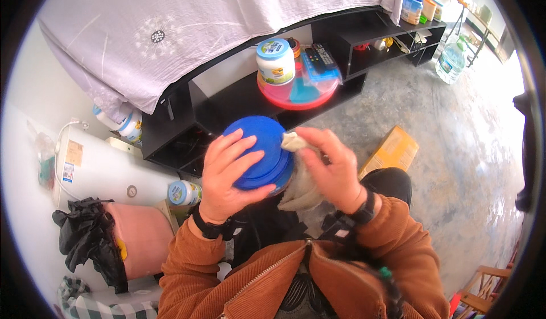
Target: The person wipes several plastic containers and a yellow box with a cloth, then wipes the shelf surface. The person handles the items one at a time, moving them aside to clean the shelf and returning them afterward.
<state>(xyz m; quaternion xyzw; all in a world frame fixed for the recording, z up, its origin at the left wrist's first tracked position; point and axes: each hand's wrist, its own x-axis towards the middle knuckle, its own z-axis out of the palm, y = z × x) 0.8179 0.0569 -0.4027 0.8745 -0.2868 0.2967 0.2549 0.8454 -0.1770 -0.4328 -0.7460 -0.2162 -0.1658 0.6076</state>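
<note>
From where I stand, the left hand point(230, 177) has a wide hold on the blue-lidded container point(267, 137), fingers spread across the lid's left side and thumb at the near rim. The right hand point(335, 168) has a narrow pinch, thumb and forefinger closed on a bunch of pale cloth point(293, 142), the rest drooping below. What matters most, I'd judge, is that the lid lies immediately left of that pinch, with the bunch seemingly touching its right rim. The left hand is the nearer, being already on it. The round lid faces up; the body below is mostly hidden, so I can't tell how long it runs. Right of the pinch, on the floor, lies a cardboard box point(392, 151); farther off, beyond both hands, a white jar point(276, 66) stands on a pink tray point(301, 106).
</note>
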